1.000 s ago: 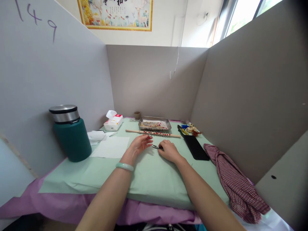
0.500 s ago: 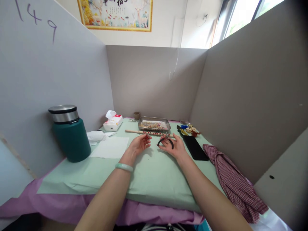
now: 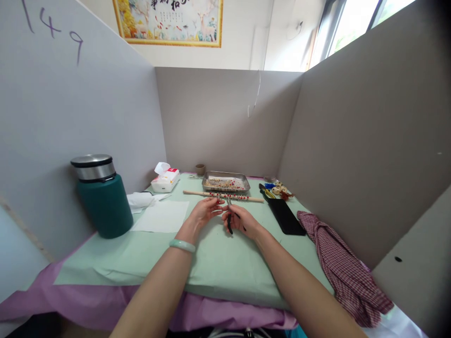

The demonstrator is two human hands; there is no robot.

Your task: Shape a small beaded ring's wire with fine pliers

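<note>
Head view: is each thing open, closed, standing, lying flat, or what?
Left hand, pinching small red beads
Right hand, holding pliers
Pliers, handles spread
Green flask, upright, lid on
Tissue pack, open, tissue sticking out
Metal tray, uncovered, beads inside
Wooden stick, lying flat
White paper, lying flat
Black slab, lying flat
Checked cloth, bunched up
Small cup, upright

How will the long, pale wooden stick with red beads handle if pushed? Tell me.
The long, pale wooden stick is probably stiff, as it lies straight. Looking slender, it's likely light. It may roll, though the small red beads along its middle might make that bumpy.
</note>
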